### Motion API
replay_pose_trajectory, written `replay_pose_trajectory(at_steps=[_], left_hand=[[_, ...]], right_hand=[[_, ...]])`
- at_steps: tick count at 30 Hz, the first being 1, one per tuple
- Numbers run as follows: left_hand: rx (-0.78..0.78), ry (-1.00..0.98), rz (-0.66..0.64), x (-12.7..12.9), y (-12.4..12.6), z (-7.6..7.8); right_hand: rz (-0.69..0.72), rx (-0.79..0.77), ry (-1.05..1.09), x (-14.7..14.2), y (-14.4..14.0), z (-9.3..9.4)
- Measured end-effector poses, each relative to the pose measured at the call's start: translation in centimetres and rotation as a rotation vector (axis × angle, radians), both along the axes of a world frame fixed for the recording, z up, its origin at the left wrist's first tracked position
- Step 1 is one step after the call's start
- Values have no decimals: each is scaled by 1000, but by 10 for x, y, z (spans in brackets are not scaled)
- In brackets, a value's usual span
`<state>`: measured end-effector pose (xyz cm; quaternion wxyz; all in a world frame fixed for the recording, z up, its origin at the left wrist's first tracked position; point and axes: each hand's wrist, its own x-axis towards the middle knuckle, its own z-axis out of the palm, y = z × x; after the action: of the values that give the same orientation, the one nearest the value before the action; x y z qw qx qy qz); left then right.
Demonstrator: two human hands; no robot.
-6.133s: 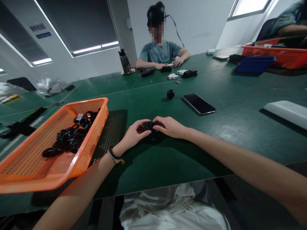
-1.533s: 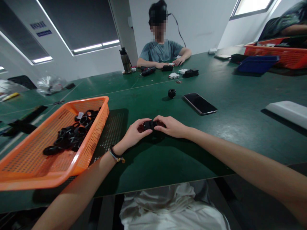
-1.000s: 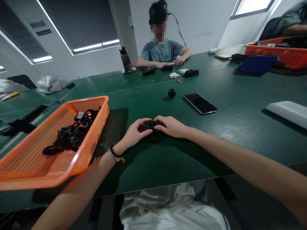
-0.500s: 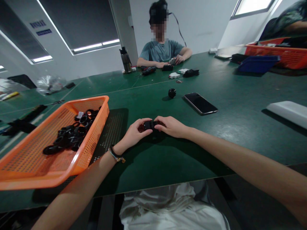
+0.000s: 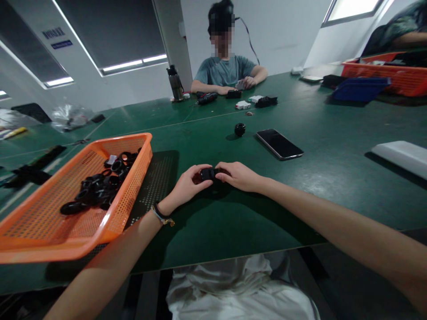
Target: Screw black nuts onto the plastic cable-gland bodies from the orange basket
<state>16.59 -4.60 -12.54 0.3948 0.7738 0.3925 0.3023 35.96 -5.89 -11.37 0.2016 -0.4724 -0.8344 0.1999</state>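
Observation:
Both my hands meet over the green table [image 5: 213, 231] near its front edge. My left hand [image 5: 187, 186] and my right hand [image 5: 237, 176] pinch one small black ring-shaped part [image 5: 207, 174] between their fingertips, just above the table top. Most of the part is hidden by my fingers. To the left stands an orange mesh basket [image 5: 40, 240] holding several black rings [image 5: 96, 191]. A bracelet sits on my left wrist.
A single black part [image 5: 239, 129] and a dark phone [image 5: 279, 144] lie beyond my hands. A white flat object [image 5: 400, 155] rests at the right. Across the table a person in a grey shirt [image 5: 227, 71] handles small parts. Blue and orange trays [image 5: 360, 86] stand far right.
My hands stay in the same place on the black part. The person across the table has lifted a small light part off the table in both hands.

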Motion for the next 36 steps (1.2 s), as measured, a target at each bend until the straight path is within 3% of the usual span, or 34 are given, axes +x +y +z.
replay_pose_trajectory(at_steps=[9,36], left_hand=[[-26,-35,23,1,1,0],[-27,-25,7,0,1,1]], right_hand=[[81,130,142,8,-1,2],[78,82,89,7,-1,1]])
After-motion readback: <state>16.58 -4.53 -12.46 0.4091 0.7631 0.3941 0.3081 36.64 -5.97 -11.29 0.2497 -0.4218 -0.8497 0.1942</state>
